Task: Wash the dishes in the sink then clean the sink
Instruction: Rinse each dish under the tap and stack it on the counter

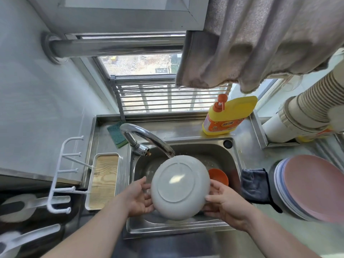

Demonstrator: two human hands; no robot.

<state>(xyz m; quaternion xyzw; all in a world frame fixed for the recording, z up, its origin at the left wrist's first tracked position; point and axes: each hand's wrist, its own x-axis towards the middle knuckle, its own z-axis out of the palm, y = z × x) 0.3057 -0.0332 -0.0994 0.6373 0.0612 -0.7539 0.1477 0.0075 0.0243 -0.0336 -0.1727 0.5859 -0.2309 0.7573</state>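
Observation:
A pale grey bowl (179, 187) is held upside down over the steel sink (219, 148), its base facing me, just below the spout of the chrome tap (149, 137). My left hand (139, 197) grips its left rim and my right hand (223, 200) grips its right rim. An orange bowl (219, 175) sits in the basin behind the grey one, partly hidden. No running water is visible.
A green sponge (116, 134) lies at the back left. A yellow detergent bottle (229, 116) stands behind the sink. A dark cloth (255, 185) hangs over the right rim. Stacked pink plates (312, 189) sit right; a wooden-bottomed tray (104, 181) sits left.

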